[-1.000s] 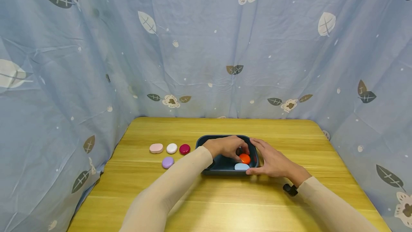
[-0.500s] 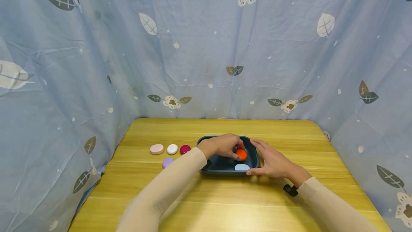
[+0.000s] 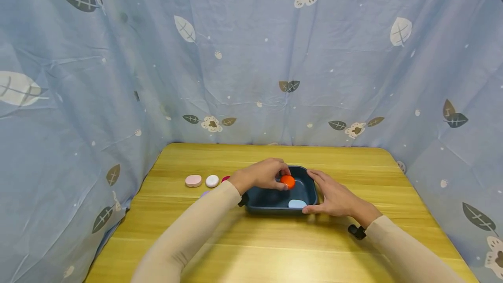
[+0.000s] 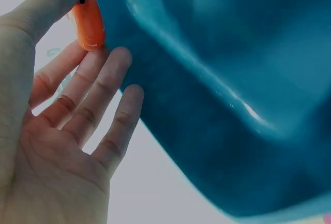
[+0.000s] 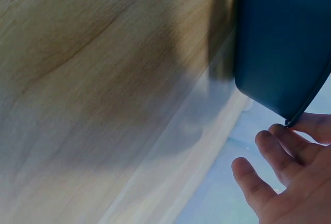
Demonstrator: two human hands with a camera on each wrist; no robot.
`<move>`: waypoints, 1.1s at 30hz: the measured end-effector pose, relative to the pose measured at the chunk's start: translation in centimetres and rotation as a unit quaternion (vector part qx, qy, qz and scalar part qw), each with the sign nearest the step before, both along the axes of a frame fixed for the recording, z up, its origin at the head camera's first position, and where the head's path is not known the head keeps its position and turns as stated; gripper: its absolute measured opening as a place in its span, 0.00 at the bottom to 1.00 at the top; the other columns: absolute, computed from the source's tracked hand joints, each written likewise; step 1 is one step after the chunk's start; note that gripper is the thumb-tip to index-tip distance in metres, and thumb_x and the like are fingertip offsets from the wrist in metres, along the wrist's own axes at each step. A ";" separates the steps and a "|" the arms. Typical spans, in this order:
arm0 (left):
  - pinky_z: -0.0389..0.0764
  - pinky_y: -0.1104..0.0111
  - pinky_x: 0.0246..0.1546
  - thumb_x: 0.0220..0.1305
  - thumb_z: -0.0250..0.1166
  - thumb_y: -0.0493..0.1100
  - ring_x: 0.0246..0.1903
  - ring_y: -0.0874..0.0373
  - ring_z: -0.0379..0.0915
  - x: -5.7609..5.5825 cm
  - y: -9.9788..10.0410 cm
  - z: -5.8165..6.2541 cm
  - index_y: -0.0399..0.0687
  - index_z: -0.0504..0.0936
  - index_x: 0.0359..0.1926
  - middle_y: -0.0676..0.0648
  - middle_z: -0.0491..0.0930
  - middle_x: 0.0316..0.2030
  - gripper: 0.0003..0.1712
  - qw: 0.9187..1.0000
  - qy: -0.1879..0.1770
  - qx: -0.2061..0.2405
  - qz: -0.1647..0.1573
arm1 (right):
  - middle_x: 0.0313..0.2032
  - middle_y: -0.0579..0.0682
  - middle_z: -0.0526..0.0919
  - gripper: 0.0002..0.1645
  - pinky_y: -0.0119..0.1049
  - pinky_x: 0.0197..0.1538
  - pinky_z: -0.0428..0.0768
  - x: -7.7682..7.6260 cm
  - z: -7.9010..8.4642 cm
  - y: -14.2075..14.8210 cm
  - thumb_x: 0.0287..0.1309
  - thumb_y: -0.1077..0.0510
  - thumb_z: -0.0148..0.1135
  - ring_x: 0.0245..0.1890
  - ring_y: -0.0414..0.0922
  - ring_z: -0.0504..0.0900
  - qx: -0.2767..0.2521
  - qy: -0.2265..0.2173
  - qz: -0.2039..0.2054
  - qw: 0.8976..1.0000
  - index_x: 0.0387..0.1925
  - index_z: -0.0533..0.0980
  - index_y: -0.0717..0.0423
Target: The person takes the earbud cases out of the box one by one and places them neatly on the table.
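Above the left part of a dark blue tray (image 3: 271, 208), my left hand (image 3: 262, 174) pinches a glossy orange disc (image 3: 288, 181) between thumb and fingertips. In the left wrist view the disc (image 4: 90, 19) shows edge-on, a small dark spot near the thumb, with the other fingers spread below it beside the tray wall (image 4: 176, 110). My right hand (image 3: 338, 193) grips the tray's right end, thumb at the front corner and fingers at the back. Its fingertips meet the rim in the right wrist view (image 5: 284, 123). A pale blue flat piece (image 3: 297, 203) lies inside the tray.
Left of the tray on the wooden table (image 3: 275, 248) lie a pale pink oval piece (image 3: 193, 181) and a white round one (image 3: 212, 181). A dark red piece (image 3: 225, 178) and a purple one (image 3: 204, 194) are partly hidden by the left arm. A patterned curtain (image 3: 251, 56) surrounds the table.
My left hand has lifted the orange disc from the tray's right part and carried it left and up. The right hand stays at the tray's right end.
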State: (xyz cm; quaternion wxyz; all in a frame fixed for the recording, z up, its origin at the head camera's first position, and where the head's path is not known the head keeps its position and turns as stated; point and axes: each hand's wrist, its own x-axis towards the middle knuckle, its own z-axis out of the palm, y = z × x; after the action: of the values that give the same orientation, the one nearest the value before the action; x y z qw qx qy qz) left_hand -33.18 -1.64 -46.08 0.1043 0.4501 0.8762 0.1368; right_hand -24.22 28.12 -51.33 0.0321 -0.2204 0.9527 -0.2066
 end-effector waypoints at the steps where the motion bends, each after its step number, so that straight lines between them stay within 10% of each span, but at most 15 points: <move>1: 0.87 0.68 0.62 0.79 0.79 0.55 0.52 0.57 0.83 0.1 -0.2 0.1 0.48 0.89 0.67 0.49 0.86 0.56 0.25 1.000 0.002 0.003 0.002 | 0.89 0.67 0.65 0.81 0.74 0.79 0.79 0.0 0.0 0.0 0.58 0.16 0.80 0.84 0.70 0.73 0.001 0.000 0.001 1.000 0.93 0.58 0.59; 17: 0.89 0.64 0.59 0.77 0.80 0.53 0.49 0.55 0.85 1.2 -5.0 1.6 0.47 0.90 0.62 0.49 0.87 0.53 0.22 0.997 0.026 0.056 0.038 | 0.89 0.67 0.66 0.82 0.74 0.79 0.78 0.0 0.4 0.1 0.57 0.17 0.81 0.84 0.71 0.73 0.003 0.004 0.004 1.000 0.93 0.58 0.60; 33: 0.92 0.63 0.53 0.75 0.82 0.54 0.51 0.52 0.87 3.1 -12.6 1.1 0.49 0.89 0.61 0.50 0.88 0.54 0.23 0.986 0.019 0.089 0.140 | 0.88 0.67 0.66 0.82 0.73 0.79 0.79 0.1 0.3 -0.1 0.58 0.17 0.81 0.85 0.71 0.73 0.012 0.020 0.015 1.000 0.93 0.58 0.62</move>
State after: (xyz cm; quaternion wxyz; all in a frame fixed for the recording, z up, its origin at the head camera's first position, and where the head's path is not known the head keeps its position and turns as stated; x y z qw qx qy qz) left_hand -30.07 -14.19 -44.99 0.0273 0.3331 0.9168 0.2187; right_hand -24.14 28.04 -50.99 0.0184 -0.2383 0.9523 -0.1898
